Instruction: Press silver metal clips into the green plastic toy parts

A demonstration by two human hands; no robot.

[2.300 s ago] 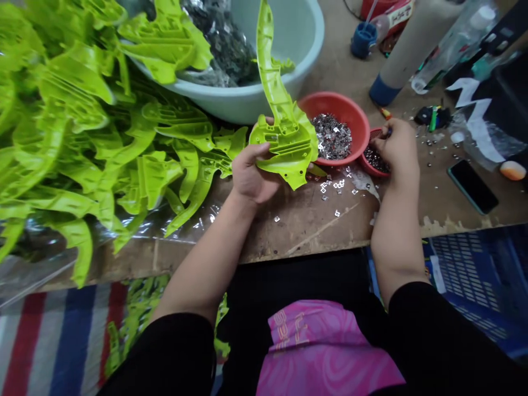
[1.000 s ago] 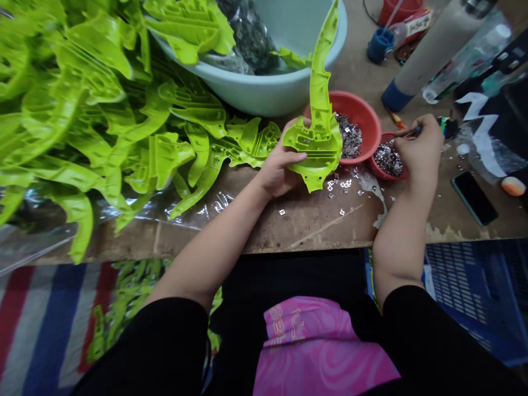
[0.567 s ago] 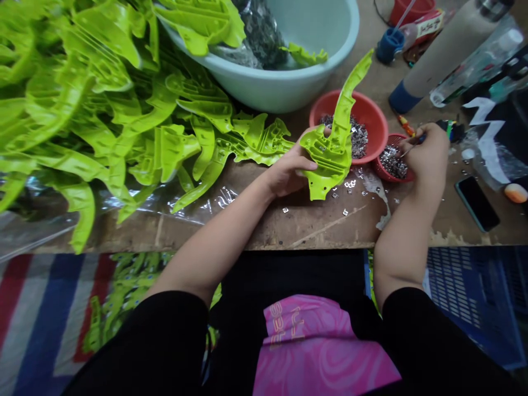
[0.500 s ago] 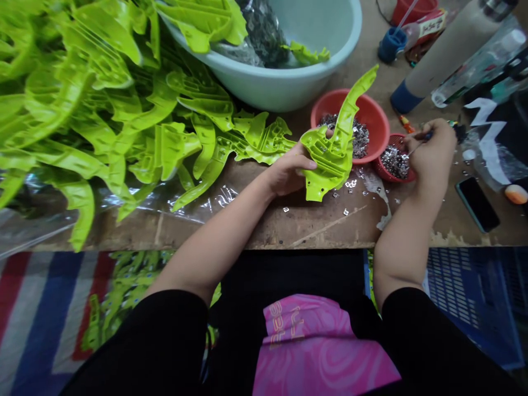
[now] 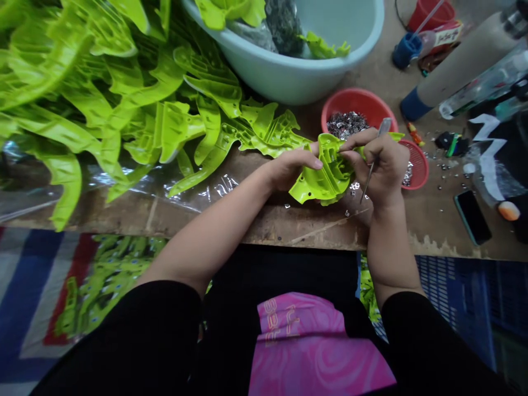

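My left hand (image 5: 295,168) grips a lime-green plastic shell part (image 5: 325,176), its ribbed inner side facing up, above the table's front edge. Against that part's upper right, my right hand (image 5: 381,162) is closed, thumb and fingertips pinched at the ribs. A slim screwdriver-like tool (image 5: 370,179) lies through the fingers of the right hand, its thin metal shaft pointing down. Whether a small metal piece sits between the fingertips cannot be made out. Just behind stand a red bowl (image 5: 385,104) of small metal clips and a smaller red basket (image 5: 421,165) holding more, partly covered by the right hand.
A large heap of green shell parts (image 5: 94,110) covers the left. A pale blue basin (image 5: 297,82) stands at the back. Toward the right are a phone (image 5: 472,217), a steel bottle (image 5: 457,66) and scattered bits. Blue crates (image 5: 445,297) stand below the table.
My right hand has come left from the small basket to the green part, tool still in it. The part has tilted in my left hand, and the view has shifted slightly.
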